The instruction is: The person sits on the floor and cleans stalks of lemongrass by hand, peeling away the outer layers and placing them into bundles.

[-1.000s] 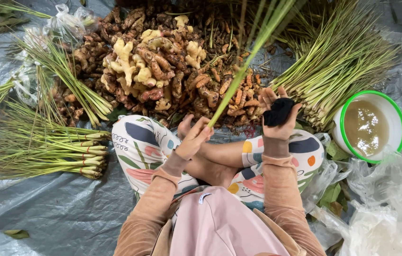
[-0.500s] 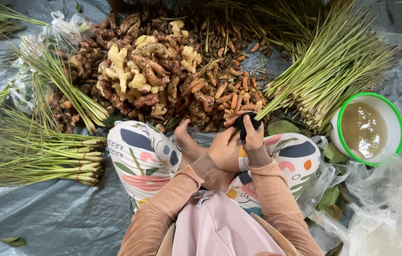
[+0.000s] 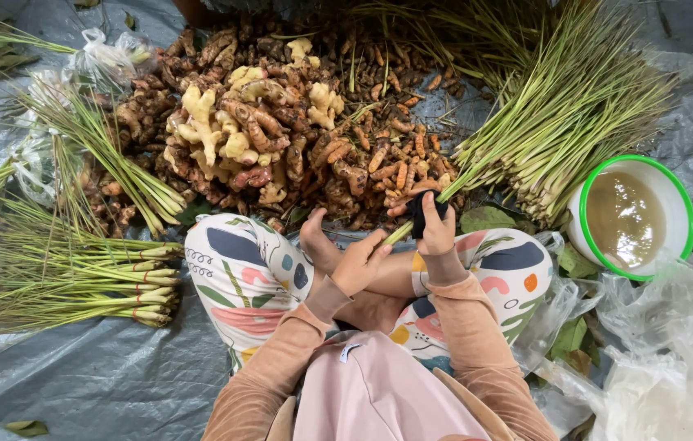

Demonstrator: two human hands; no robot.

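This looks like a market spot or farm yard where I sit on the ground. A big grey plastic sheet (image 3: pixel 77 384) covers the floor. A heap of ginger and turmeric roots (image 3: pixel 281 131) lies on it, with bundles of lemongrass (image 3: pixel 77 278) and a bowl of muddy water (image 3: pixel 632 216).

Soft, even daylight fills the scene, with no hard shadows; only faint shade sits under the root heap (image 3: pixel 281 131) and between the crossed legs. The grey tarpaulin (image 3: pixel 61 384) shows mild sheen at 7 o'clock, and the crumpled clear plastic bags (image 3: pixel 673 343) glint palely at 4 o'clock. Focus is sharp in the centre. Toward 12 and 2 o'clock, stalks soften and bend slightly from wide-angle distortion.
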